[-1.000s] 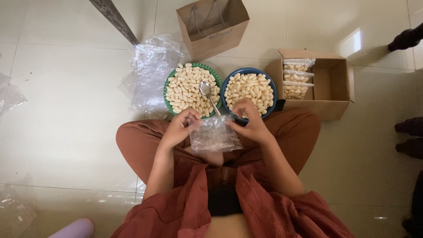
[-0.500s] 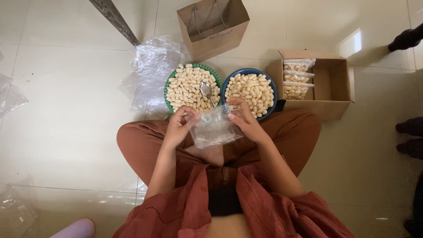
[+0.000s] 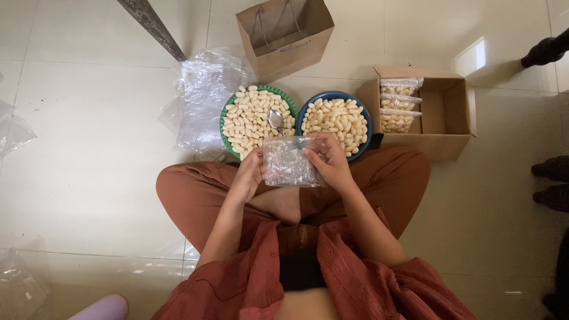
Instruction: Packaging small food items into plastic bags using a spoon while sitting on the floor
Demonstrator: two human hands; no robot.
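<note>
I sit cross-legged on a tiled floor. Both hands hold a small empty clear plastic bag (image 3: 288,161) above my lap. My left hand (image 3: 249,175) pinches its left edge, my right hand (image 3: 327,160) grips its right edge. Just beyond the bag stand a green bowl (image 3: 228,109) and a blue bowl (image 3: 363,115), both heaped with pale oblong snack pieces. A metal spoon (image 3: 275,119) lies in the green bowl.
A cardboard box (image 3: 444,112) at the right holds three filled bags (image 3: 400,104). A brown paper bag (image 3: 284,35) stands behind the bowls. A heap of clear plastic bags (image 3: 204,95) lies left of the green bowl. Dark feet (image 3: 551,178) are at the right edge.
Both hands have lifted the clear bag from my lap towards the bowls and spread it flatter between them.
</note>
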